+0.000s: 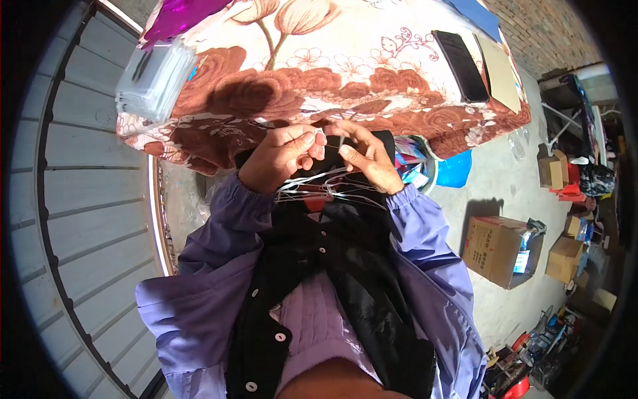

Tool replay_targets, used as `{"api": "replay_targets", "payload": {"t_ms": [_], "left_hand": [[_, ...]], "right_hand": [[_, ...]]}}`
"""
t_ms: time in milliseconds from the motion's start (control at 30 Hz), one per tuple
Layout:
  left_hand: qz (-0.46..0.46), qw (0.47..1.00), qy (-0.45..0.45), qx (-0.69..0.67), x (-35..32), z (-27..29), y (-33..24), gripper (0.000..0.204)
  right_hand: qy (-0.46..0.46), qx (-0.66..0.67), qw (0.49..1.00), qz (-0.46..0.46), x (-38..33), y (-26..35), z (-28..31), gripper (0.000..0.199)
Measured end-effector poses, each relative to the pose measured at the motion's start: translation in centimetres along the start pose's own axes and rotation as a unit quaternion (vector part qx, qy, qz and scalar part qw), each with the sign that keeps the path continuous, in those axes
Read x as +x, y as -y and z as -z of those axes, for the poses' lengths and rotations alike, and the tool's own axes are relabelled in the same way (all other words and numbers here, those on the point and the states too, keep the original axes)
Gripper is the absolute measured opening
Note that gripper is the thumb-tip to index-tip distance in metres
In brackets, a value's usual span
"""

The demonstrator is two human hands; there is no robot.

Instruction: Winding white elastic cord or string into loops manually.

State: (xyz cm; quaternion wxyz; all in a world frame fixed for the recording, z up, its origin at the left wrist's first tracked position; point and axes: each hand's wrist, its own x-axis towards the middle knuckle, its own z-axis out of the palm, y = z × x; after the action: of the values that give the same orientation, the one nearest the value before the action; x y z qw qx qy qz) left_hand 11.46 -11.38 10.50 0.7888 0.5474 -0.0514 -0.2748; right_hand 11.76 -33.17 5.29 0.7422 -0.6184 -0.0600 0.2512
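Close together above my lap, at the table's near edge, both my hands are closed in pinches. Between its thumb and fingers, my left hand (284,154) grips a thin white cord, of which only a small bit shows. My right hand (372,159) pinches a slim, pale piece near its fingertips; its kind is too small to make out. A fine strand seems to span the gap between the hands. Beneath them, a loose bundle of white cords (309,193) lies across my lap, over dark clothing. My fingers partly hide what they hold.
A table with a brown-and-cream floral cloth (319,80) stands ahead. On it are a stack of clear plastic sleeves (149,83), purple foil (179,20), a black phone (460,66) and a beige pad (498,73). Right, a cardboard box (492,249) sits beyond a blue bag (455,171).
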Motion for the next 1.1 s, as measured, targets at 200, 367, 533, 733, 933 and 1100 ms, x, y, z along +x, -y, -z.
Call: {"api": "replay_targets", "payload": {"t_ms": [200,367,533,733,933,1100], "left_hand": [[-0.025,0.999,-0.025,-0.003,-0.1,1.1,0.5,0.022],[-0.126,0.969,-0.125,-0.170,0.4,2.1,1.3,0.023],[-0.149,0.977,-0.128,-0.085,0.6,1.1,2.7,0.033],[-0.012,0.979,0.050,0.195,0.1,1.3,2.6,0.029],[-0.091,0.993,-0.056,0.048,-0.5,0.9,1.7,0.026],[-0.101,0.983,-0.081,0.131,0.2,0.3,3.5,0.028]], "right_hand": [[0.211,0.130,0.969,-0.017,0.7,0.0,-2.9,0.038],[0.105,0.029,0.994,0.021,-0.3,-1.5,-3.6,0.025],[0.062,-0.202,0.972,0.099,-0.9,-0.2,-4.3,0.024],[0.016,-0.242,0.958,0.151,0.2,3.2,-2.5,0.026],[0.003,-0.135,0.991,0.022,0.9,1.7,-3.1,0.027],[0.058,-0.191,0.978,0.066,0.0,1.3,-4.0,0.024]]}}
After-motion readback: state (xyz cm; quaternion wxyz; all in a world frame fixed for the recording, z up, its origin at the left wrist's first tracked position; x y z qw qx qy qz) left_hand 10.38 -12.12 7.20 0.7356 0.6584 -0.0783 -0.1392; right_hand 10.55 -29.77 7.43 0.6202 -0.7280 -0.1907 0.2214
